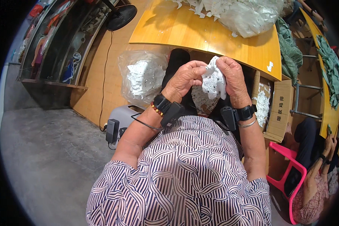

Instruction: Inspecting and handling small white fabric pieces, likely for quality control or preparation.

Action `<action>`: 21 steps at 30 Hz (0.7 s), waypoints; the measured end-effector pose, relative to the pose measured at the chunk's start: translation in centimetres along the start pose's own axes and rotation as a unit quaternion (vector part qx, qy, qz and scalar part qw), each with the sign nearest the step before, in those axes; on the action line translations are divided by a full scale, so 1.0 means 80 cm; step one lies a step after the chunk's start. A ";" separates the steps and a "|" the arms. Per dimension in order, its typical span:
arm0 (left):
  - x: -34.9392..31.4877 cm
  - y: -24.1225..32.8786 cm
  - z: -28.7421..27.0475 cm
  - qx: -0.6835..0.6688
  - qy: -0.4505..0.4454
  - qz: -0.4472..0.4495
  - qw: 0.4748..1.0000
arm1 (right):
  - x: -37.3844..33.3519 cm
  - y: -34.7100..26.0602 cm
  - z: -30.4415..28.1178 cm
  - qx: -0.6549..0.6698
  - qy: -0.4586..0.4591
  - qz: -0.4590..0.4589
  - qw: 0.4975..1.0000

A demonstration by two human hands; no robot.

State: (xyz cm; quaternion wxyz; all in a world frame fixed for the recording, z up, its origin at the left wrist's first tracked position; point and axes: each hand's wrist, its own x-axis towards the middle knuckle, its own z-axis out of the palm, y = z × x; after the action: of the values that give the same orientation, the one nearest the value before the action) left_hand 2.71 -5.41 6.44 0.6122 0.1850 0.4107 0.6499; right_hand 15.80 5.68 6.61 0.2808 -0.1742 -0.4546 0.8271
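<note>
In front of my lap, both hands hold a small white piece of thin, fabric-like material (214,83) with dark spots or holes; I cannot tell which. My left hand (185,78) pinches its left edge between thumb and fingers. The upper right edge is gripped by my right hand (231,77), thumb on top, and the rest of the piece hangs down between the hands. Below it, white scraps (204,101) lie partly hidden between my legs. A clear plastic bag (129,77) of similar spotted white pieces sits to the left of my knee.
A yellow wooden table (177,32) stands ahead, bearing a large plastic bag (248,17) and white scraps. At right are a cardboard box (278,109) holding scraps, a pink chair (290,169) and a seated person (312,192). A grey case (126,115) stands at left.
</note>
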 end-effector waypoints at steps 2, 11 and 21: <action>0.005 0.002 -0.001 0.012 -0.022 -0.004 1.000 | -0.002 -0.002 0.002 -0.017 -0.010 0.002 1.000; 0.024 -0.007 -0.001 -0.007 -0.012 0.045 0.999 | -0.014 -0.015 0.007 -0.048 -0.046 0.064 0.996; 0.017 0.022 -0.006 0.042 -0.070 -0.017 0.997 | -0.021 -0.022 0.015 -0.095 -0.086 0.085 0.988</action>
State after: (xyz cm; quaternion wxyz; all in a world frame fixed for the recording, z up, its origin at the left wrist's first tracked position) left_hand 0.93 -4.08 7.13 0.6417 0.2485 0.3973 0.6071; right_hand 17.02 4.62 8.79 0.1517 -0.1667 -0.5373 0.8127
